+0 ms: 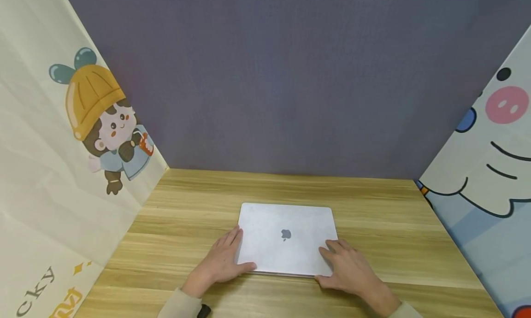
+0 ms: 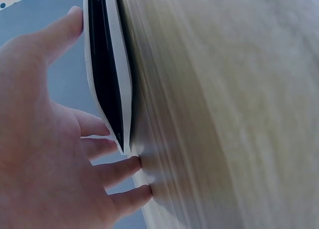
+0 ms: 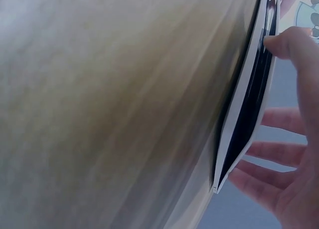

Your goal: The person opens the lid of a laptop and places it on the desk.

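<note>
Laptop (image 1: pixel 269 251), silver, lies flat at lower centre of the frame on the wood-grain surface (image 1: pixel 199 193); wrist views show a narrow gap beneath its lid. Of your two hands, the left hand (image 1: pixel 224 260) sits loose at its left side, fingers extended, thumb touching the lid. Your right hand (image 1: pixel 352 267) grips the lower right corner, thumb tip at the gap, fingers bent along the side. Cartoon figure (image 1: pixel 103 120), yellow hat, upper left.
</note>
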A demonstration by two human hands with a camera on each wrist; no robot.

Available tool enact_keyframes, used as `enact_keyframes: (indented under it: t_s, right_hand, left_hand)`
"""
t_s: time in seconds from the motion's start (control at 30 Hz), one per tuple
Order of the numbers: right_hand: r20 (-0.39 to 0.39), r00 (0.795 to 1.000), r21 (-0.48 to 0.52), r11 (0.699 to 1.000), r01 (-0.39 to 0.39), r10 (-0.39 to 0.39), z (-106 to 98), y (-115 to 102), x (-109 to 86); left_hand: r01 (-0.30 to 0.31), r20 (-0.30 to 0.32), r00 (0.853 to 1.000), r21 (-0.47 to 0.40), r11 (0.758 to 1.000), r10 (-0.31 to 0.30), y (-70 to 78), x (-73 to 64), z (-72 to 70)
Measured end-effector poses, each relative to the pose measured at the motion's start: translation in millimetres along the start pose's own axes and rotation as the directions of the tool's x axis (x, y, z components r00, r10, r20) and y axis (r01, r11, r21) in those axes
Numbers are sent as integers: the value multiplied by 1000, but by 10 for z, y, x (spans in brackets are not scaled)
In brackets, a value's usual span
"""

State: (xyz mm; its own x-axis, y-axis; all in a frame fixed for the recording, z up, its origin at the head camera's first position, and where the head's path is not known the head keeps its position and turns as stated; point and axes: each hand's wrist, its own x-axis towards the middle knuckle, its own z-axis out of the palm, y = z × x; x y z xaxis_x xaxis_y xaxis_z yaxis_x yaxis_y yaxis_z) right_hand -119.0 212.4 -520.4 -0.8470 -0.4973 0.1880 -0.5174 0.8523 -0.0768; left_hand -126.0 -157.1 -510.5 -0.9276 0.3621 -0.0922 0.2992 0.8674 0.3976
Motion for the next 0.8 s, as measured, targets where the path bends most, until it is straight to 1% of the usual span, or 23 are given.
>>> enact_keyframes:
  t_s: [0.17, 0.37, 0.5, 0.7, 0.8]
  right_hand:
    - [17, 1000, 5, 1000, 2, -2, -27, 13, 13]
    - [-5, 1000, 3, 1000, 25, -25, -39, 36, 28]
    - [-14, 999, 11, 999, 35, -35, -49, 48, 37]
    - [-3, 1000, 16, 1000, 24, -24, -82, 56, 54]
    - [-18, 1000, 17, 1000, 26, -26, -98, 58, 59]
  left_hand:
    - [-1, 11, 1000, -17, 1000, 1, -22, -2, -12]
    - [7, 26, 1000, -40, 999, -6, -27, -6, -48]
    - [11, 34, 999, -41, 999, -10, -35, -4, -53]
    - [-2, 33, 999, -44, 999, 3, -50, -14, -63]
    - [-2, 33, 999, -49, 999, 4, -54, -23, -70]
